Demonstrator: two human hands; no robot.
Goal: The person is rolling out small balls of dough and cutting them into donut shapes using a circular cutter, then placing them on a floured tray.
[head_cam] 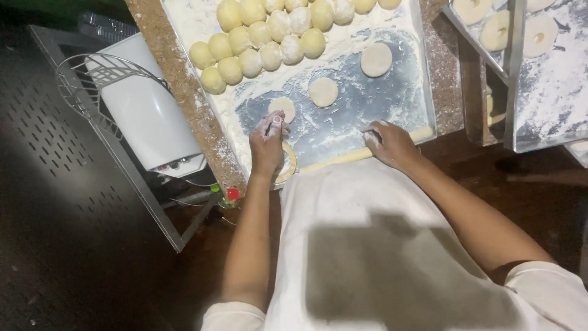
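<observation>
Just beyond the left hand (267, 142) lies a dough disc (282, 108).

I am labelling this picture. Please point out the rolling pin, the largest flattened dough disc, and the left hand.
rolling pin (334, 160), head view, bare middle of the stick.
largest flattened dough disc (376, 59), head view, its centre.
left hand (268, 142), head view, back of the hand.

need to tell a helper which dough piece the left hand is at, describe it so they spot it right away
Start at the floured metal tray with dough balls at its far end. Three flattened discs lie on its bare middle; take the one touching the left hand fingertips. It is the nearest, leftmost and smallest-looking disc.
</observation>
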